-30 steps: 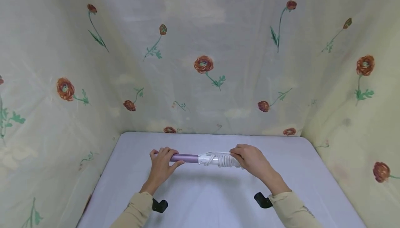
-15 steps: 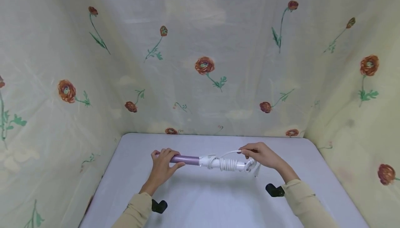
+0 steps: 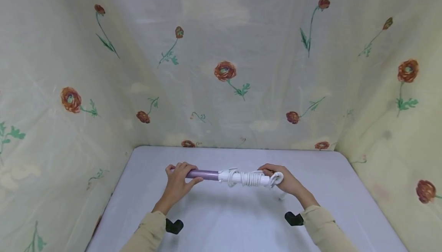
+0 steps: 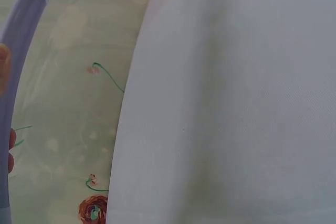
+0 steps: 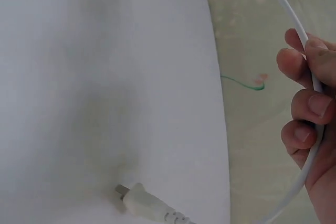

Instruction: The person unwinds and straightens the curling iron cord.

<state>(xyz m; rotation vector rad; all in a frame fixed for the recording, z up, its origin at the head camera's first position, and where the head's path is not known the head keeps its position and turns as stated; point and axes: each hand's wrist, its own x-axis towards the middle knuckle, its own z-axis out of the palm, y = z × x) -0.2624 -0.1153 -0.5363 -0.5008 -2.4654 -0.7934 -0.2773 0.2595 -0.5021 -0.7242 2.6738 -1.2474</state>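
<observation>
The left hand (image 3: pixel 177 183) is curled round the purple end of a curling iron (image 3: pixel 203 174). Its fingers go over the top and its thumb sticks out under the purple part. In the left wrist view the purple barrel (image 4: pixel 16 72) runs up the left edge, and only tiny bits of the fingers show beside it.

The iron lies sideways between the two hands, just above the pale worktop (image 3: pixel 235 221). Past the left hand the purple part ends and a white handle (image 3: pixel 229 176) starts. A white cord (image 3: pixel 250 178) is wound round the handle in many loops, close together.

The right hand (image 3: pixel 284 181) grips the far end of the handle, and a loop of cord sits on top of its fingers. In the right wrist view the fingers (image 5: pixel 304 103) are bent round the cord (image 5: pixel 315 87), which runs down in a curve past them. The white plug (image 5: pixel 144 201) lies on the worktop (image 5: pixel 105 77) below this hand, apart from the fingers.

Both sleeves are tan. A small black part (image 3: pixel 173 226) sits by the left wrist, and another black part (image 3: pixel 293 218) sits by the right wrist.

A cloth with red flowers (image 3: pixel 224 71) hangs behind the hands and on both sides.
</observation>
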